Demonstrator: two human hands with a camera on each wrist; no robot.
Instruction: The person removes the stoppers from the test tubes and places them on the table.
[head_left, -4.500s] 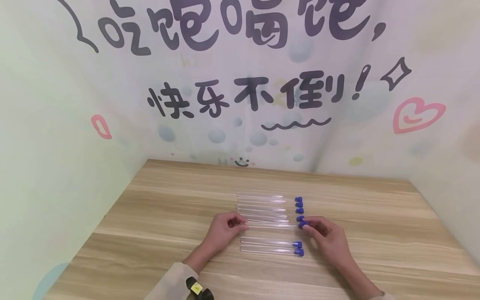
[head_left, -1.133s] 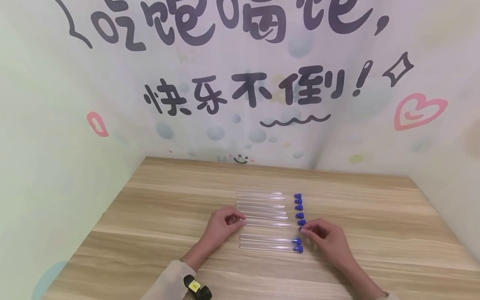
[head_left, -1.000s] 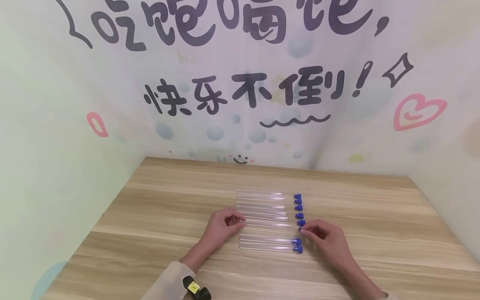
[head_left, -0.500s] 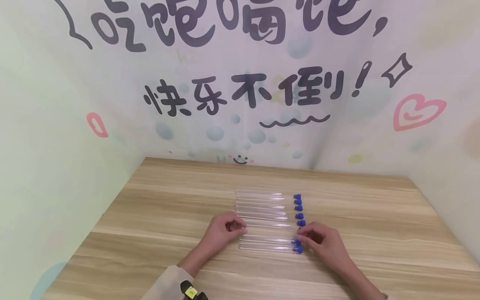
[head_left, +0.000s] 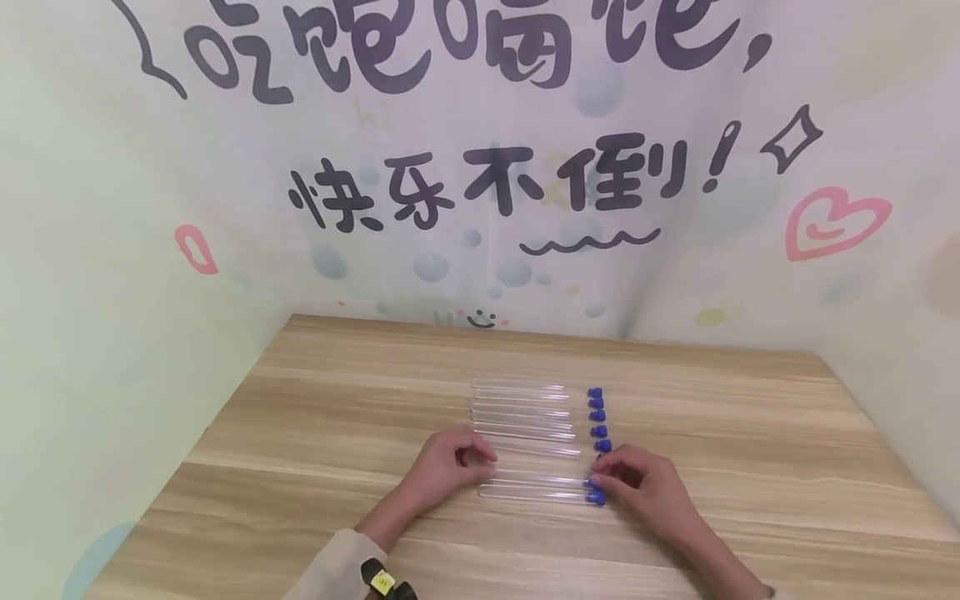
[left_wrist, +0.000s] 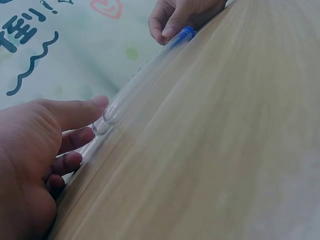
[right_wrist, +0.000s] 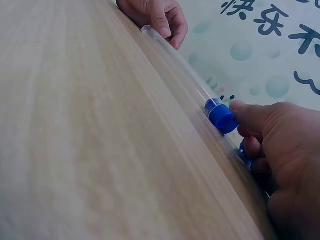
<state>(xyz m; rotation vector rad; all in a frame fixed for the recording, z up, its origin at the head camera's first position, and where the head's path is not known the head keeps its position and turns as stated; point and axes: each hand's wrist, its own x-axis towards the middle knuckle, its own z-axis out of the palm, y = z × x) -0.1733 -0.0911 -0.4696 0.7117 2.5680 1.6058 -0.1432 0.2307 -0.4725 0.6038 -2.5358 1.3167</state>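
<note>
In the head view, two clear test tubes with blue caps lie side by side nearest me, the front one (head_left: pixel 532 494) fully visible. My left hand (head_left: pixel 448 467) pinches the rounded end of the farther capped tube between thumb and fingers. At its other end, my right hand (head_left: pixel 651 492) holds the blue cap (head_left: pixel 588 483), partly hidden by the fingertips. In the right wrist view, the front tube's blue cap (right_wrist: pixel 221 117) sits in the tube, beside my thumb. Behind these lie several uncapped test tubes (head_left: pixel 521 414), roughly parallel.
A column of loose blue caps (head_left: pixel 597 415) lies right of the uncapped tubes' open ends. One cap is partly covered by my right hand. All rest on a wooden table (head_left: pixel 360 367) with a printed cloth backdrop (head_left: pixel 480 275) behind it.
Both hands have come nearer to me, from an uncapped tube and a loose cap to the farther capped tube. A loose cap stays behind in the column.
</note>
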